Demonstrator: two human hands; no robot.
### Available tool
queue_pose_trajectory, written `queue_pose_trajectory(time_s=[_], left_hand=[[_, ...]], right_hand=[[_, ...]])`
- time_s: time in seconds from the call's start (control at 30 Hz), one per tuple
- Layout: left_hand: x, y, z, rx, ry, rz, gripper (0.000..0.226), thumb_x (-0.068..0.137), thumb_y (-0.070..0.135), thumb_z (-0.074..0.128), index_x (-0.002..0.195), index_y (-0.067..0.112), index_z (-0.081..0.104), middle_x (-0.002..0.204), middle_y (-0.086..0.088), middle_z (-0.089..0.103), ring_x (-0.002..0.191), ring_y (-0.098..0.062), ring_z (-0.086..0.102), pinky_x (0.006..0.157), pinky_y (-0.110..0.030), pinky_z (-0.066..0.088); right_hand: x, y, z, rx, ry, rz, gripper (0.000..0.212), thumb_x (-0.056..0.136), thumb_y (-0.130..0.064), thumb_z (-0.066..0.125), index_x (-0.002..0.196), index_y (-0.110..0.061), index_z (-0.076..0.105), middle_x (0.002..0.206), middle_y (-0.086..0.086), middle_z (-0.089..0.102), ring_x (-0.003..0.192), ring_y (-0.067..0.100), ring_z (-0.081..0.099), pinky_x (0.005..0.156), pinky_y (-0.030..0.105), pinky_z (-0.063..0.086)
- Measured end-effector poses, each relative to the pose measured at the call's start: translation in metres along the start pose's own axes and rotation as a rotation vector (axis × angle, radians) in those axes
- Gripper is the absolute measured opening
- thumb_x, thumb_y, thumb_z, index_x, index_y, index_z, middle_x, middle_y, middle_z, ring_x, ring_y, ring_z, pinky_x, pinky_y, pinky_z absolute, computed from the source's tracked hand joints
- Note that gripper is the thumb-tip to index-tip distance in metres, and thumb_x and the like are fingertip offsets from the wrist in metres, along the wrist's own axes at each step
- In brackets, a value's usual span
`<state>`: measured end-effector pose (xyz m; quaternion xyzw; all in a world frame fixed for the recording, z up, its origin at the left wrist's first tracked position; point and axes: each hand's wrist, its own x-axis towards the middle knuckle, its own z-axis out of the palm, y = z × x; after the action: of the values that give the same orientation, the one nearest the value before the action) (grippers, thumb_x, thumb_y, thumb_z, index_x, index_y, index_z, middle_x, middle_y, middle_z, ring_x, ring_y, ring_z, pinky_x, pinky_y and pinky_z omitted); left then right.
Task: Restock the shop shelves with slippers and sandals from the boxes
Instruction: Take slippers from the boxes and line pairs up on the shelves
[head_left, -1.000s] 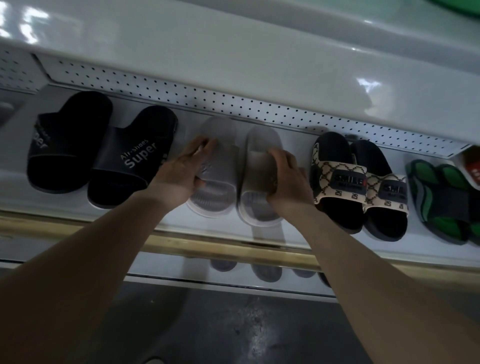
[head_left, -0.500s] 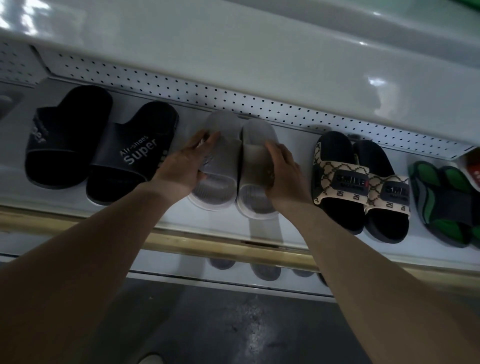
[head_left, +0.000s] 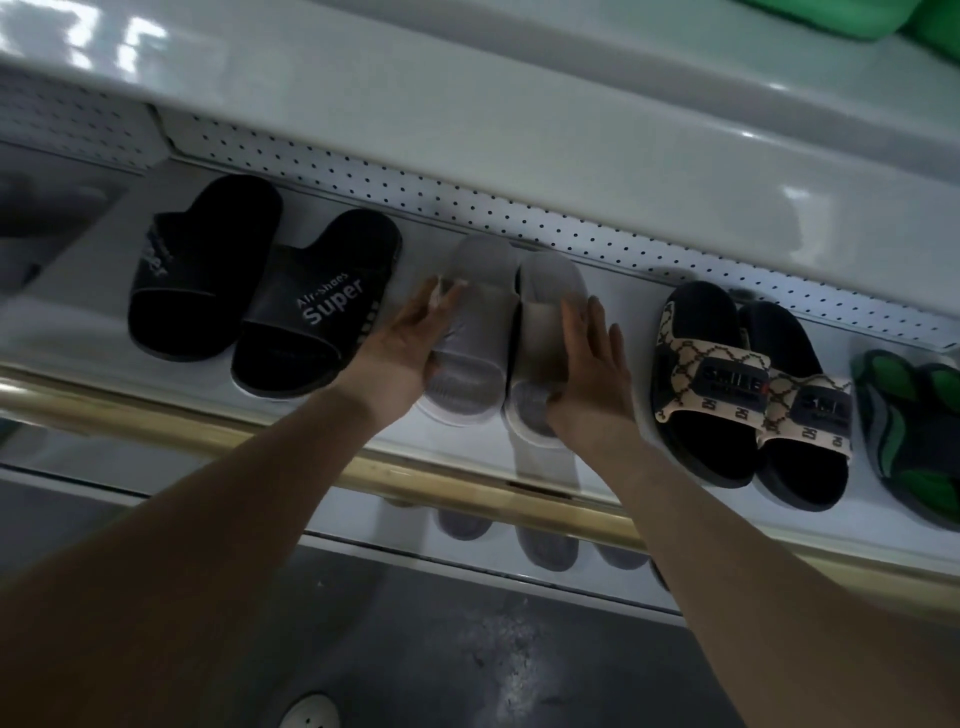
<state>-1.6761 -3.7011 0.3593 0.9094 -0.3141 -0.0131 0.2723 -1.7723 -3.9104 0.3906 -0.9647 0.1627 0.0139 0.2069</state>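
Pair of pale grey moulded slide slippers on the glossy white shelf (head_left: 93, 322), touching side by side, between the black "Super" slides (head_left: 311, 317) and the black-and-beige patterned slides (head_left: 727, 384). Long axes run front to back, toes toward the brass-coloured front rail (head_left: 208, 421). Left hand (head_left: 400, 358) cups the left grey slipper (head_left: 467, 364) at its outer edge, thumb hooked at the toe opening. Right hand (head_left: 592, 374) lies flat on the right grey slipper (head_left: 550, 280), fingers straight. Each hand flanks its own shoe; a final squaring-up seems likely.
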Motion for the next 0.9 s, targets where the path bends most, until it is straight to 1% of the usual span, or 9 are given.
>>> queue_pose_trajectory(time_s=[0.07, 0.13, 0.23, 0.37, 0.47, 0.57, 0.63, 0.77, 0.9], left_hand=[[-0.01, -0.002, -0.001, 0.049, 0.056, 0.055, 0.084, 0.09, 0.004, 0.059, 0.155, 0.026, 0.012, 0.162, -0.01, 0.018, 0.142, -0.031, 0.035, 0.104, -0.039, 0.044], [-0.019, -0.005, -0.006, 0.099, 0.085, 0.081, 0.082, 0.087, 0.002, 0.065, 0.155, 0.02, 0.022, 0.157, -0.016, 0.03, 0.14, -0.035, 0.038, 0.107, -0.042, 0.041], [-0.028, -0.011, -0.022, 0.13, 0.092, 0.094, 0.091, 0.074, -0.003, 0.077, 0.151, 0.015, 0.032, 0.152, -0.017, 0.039, 0.138, -0.037, 0.039, 0.11, -0.039, 0.035], [-0.029, -0.038, -0.046, 0.164, 0.115, 0.136, 0.08, 0.07, -0.006, 0.077, 0.143, 0.008, 0.046, 0.146, -0.019, 0.045, 0.135, -0.042, 0.041, 0.109, -0.049, 0.038], [-0.032, -0.065, -0.068, 0.193, 0.115, 0.12, 0.077, 0.074, -0.003, 0.073, 0.144, 0.009, 0.044, 0.149, -0.018, 0.042, 0.14, -0.041, 0.034, 0.114, -0.047, 0.032], [-0.043, -0.102, -0.093, 0.281, 0.114, 0.097, 0.08, 0.074, 0.003, 0.075, 0.147, 0.01, 0.041, 0.149, -0.016, 0.041, 0.143, -0.042, 0.027, 0.117, -0.047, 0.027], [-0.052, -0.128, -0.11, 0.324, 0.09, 0.075, 0.083, 0.074, 0.006, 0.075, 0.148, 0.009, 0.038, 0.151, -0.017, 0.038, 0.145, -0.044, 0.021, 0.117, -0.053, 0.025], [-0.062, -0.172, -0.143, 0.334, 0.017, -0.025, 0.089, 0.081, 0.016, 0.074, 0.154, 0.017, 0.024, 0.16, -0.014, 0.021, 0.149, -0.038, 0.008, 0.12, -0.05, 0.017], [-0.058, -0.202, -0.159, 0.284, -0.035, -0.051, 0.097, 0.081, 0.019, 0.077, 0.156, 0.019, 0.016, 0.161, -0.015, 0.014, 0.148, -0.04, 0.009, 0.118, -0.05, 0.019]], right_hand=[[-0.006, -0.009, 0.004, -0.008, 0.073, -0.067, 0.091, 0.084, -0.018, 0.063, 0.157, -0.028, 0.009, 0.166, 0.003, -0.002, 0.151, 0.033, -0.004, 0.122, 0.048, 0.014], [-0.011, -0.02, 0.01, -0.002, 0.141, -0.142, 0.086, 0.082, -0.015, 0.061, 0.156, -0.024, 0.018, 0.165, 0.009, 0.009, 0.151, 0.034, 0.003, 0.12, 0.051, 0.02], [-0.015, -0.042, 0.017, 0.06, 0.121, -0.168, 0.084, 0.085, -0.007, 0.057, 0.157, -0.024, 0.017, 0.165, 0.007, 0.011, 0.152, 0.027, 0.005, 0.118, 0.051, 0.025], [-0.016, -0.08, 0.024, 0.077, 0.124, -0.252, 0.079, 0.087, 0.0, 0.056, 0.156, -0.016, 0.022, 0.163, 0.008, 0.018, 0.152, 0.025, 0.012, 0.12, 0.044, 0.026], [-0.01, -0.106, 0.04, 0.098, 0.17, -0.309, 0.073, 0.089, -0.006, 0.061, 0.154, -0.01, 0.029, 0.159, 0.013, 0.028, 0.148, 0.028, 0.025, 0.116, 0.045, 0.033], [-0.003, -0.137, 0.059, 0.122, 0.125, -0.278, 0.076, 0.091, -0.018, 0.065, 0.155, -0.017, 0.025, 0.162, 0.009, 0.022, 0.149, 0.025, 0.021, 0.118, 0.04, 0.03], [0.005, -0.16, 0.07, 0.138, 0.071, -0.274, 0.081, 0.091, -0.025, 0.067, 0.156, -0.022, 0.02, 0.163, 0.006, 0.019, 0.148, 0.024, 0.02, 0.118, 0.038, 0.027], [0.028, -0.198, 0.087, 0.124, 0.003, -0.217, 0.093, 0.083, -0.027, 0.073, 0.156, -0.03, 0.014, 0.162, 0.001, 0.014, 0.147, 0.026, 0.021, 0.116, 0.048, 0.031], [0.038, -0.214, 0.09, 0.036, -0.048, -0.141, 0.097, 0.082, -0.024, 0.073, 0.157, -0.029, 0.011, 0.163, 0.0, 0.012, 0.146, 0.027, 0.025, 0.114, 0.047, 0.034]])
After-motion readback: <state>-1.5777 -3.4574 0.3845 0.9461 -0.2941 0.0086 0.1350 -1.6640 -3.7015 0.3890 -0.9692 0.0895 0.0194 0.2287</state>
